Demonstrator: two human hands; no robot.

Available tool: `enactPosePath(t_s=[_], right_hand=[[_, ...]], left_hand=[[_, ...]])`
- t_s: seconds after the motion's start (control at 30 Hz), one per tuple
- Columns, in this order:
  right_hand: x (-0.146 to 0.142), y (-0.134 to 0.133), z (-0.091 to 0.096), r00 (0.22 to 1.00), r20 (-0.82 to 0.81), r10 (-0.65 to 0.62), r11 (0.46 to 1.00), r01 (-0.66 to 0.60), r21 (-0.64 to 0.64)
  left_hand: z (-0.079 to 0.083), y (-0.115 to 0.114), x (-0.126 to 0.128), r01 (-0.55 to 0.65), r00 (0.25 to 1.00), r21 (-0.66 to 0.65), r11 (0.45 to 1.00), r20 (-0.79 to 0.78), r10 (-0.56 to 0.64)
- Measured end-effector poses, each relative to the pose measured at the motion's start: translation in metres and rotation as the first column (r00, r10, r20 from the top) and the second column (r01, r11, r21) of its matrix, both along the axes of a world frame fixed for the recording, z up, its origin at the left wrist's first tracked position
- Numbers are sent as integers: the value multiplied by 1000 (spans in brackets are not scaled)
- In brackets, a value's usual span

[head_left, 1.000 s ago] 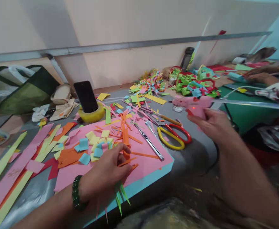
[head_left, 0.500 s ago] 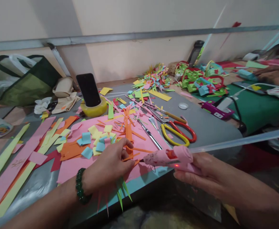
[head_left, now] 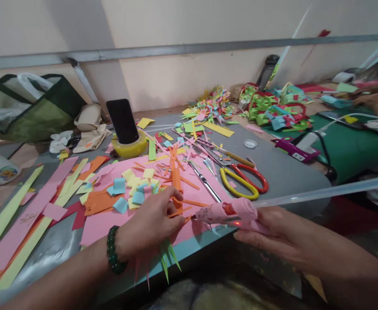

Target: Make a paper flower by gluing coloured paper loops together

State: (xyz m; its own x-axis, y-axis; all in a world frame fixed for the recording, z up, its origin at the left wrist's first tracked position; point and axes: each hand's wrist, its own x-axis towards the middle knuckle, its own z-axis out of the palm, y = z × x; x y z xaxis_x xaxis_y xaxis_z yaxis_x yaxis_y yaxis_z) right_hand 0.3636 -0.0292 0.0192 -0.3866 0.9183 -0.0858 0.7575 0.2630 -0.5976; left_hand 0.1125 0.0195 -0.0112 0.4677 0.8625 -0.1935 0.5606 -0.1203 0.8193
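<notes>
My left hand (head_left: pixel 148 224), a green bead bracelet at its wrist, pinches a small orange paper piece (head_left: pixel 188 220) above the pink paper sheet (head_left: pixel 94 228). Pointed green paper strips (head_left: pixel 165 263) stick out below this palm; whether the hand grips them too is hidden. In my right hand (head_left: pixel 273 234) is a pink hot glue gun (head_left: pixel 224 212), held by its handle. Its dark nozzle is at the orange piece, and a red light glows on its side. A long clear glue stick (head_left: pixel 324 193) runs out of its back to the right.
Scissors (head_left: pixel 240 185) with red and yellow handles and a utility knife (head_left: pixel 206 183) lie beyond the glue gun. Small paper squares (head_left: pixel 137 197) surround my left hand. A phone (head_left: pixel 123 121) leans in a yellow tape roll (head_left: pixel 131 146). At far right is another person's hand (head_left: pixel 374 101).
The whole view has shifted slightly, so things sit a little further right. Both hands keep their hold, and the nozzle stays at the orange piece.
</notes>
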Motion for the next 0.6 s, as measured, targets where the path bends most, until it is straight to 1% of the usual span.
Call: enactPosePath(t_s=[0.1,0.2,0.27,0.37,0.6], right_hand=[[-5,0,3,991,61,120,991,-117,-58],[-6,1,3,983,90,162,985,-154,-83],[-3,2,1,979,133,154,986,-143,-86],[1,2,-1,976,196,99,994,-87,-69],[2,-2,1,982,161,94,994,-83,-72]], left_hand=[[1,-1,0,7,1000,-6,1000,-4,-7],[1,-1,0,8,1000,-1,1000,-10,-8],[0,0,-1,10,1000,-3,1000,-10,-10],[-1,0,-1,7,1000,5,1000,-11,-7],[-3,-1,-1,1,1000,45,999,19,-2]])
